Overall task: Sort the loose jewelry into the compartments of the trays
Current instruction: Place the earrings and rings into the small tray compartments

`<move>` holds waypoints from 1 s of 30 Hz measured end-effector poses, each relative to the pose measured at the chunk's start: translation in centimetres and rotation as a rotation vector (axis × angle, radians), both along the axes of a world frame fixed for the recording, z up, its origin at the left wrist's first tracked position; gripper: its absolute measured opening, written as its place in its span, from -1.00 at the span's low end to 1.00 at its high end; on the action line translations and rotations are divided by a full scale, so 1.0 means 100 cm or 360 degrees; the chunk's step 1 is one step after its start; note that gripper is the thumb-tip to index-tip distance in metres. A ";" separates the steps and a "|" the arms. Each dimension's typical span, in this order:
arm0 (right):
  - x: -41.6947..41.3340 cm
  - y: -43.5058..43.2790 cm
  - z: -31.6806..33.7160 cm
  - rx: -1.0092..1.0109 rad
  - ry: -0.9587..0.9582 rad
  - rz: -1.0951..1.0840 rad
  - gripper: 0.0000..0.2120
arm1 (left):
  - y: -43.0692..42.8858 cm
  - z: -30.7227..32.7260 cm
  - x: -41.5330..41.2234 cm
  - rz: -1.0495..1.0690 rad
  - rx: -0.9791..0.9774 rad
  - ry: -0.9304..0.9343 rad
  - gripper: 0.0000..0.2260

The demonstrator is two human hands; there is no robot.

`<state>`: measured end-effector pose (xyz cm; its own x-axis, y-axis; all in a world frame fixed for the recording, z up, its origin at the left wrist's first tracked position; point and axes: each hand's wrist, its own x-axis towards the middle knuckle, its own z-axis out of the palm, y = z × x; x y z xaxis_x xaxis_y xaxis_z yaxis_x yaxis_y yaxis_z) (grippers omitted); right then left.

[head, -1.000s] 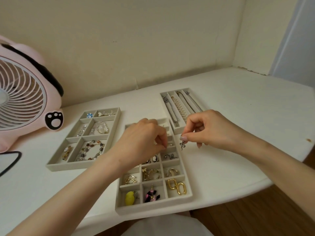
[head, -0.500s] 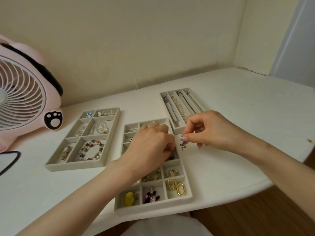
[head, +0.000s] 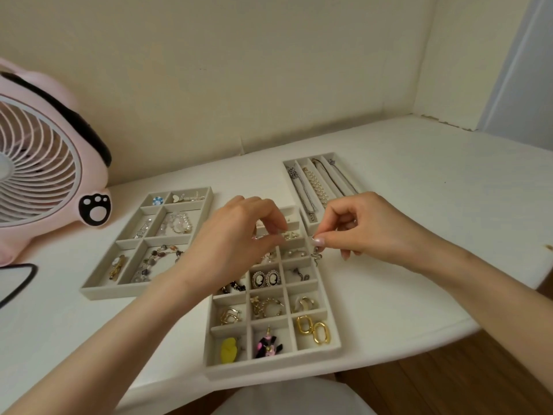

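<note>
My right hand [head: 368, 229] pinches a small silver snake-shaped earring [head: 315, 257], which dangles over the right rim of the middle tray [head: 269, 367]. That tray has many small compartments holding earrings, among them gold links [head: 312, 329] and cameo studs [head: 265, 278]. My left hand [head: 236, 238] hovers over the tray's far compartments with thumb and forefinger curled close together. Whether it holds anything is too small to tell. The left tray [head: 98, 292] holds bracelets and brooches. Behind my right hand, the long-slot tray [head: 288, 163] holds necklaces.
A pink fan [head: 45, 175] stands at the far left, with a black cable [head: 21, 280] in front of it. The white table's [head: 434, 235] front edge curves close to the middle tray. Walls close off the back and the right corner.
My left hand dipped into the middle tray's compartments half a second ago and has since lifted back up and away. My right hand has kept the snake earring in place.
</note>
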<state>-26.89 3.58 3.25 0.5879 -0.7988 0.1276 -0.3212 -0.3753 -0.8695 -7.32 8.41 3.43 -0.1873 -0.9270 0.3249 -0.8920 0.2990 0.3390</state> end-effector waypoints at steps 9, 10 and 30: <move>0.000 -0.002 0.001 -0.0006 -0.0038 -0.0028 -0.87 | 0.006 -0.008 -0.015 -0.0178 0.0008 -0.0457 -0.89; -0.001 -0.002 0.002 -0.0009 -0.0038 -0.0040 -0.88 | 0.005 -0.009 -0.018 -0.0190 0.0027 -0.0527 -0.87; -0.001 0.002 0.002 0.0011 0.0003 -0.0018 -0.86 | -0.001 -0.002 -0.008 -0.0102 -0.0089 -0.0345 -0.85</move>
<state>-27.04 3.79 3.45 0.5789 -0.8063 0.1211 -0.3272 -0.3657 -0.8713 -8.14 8.26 3.19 -0.3159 -0.8927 0.3214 -0.9208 0.3701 0.1229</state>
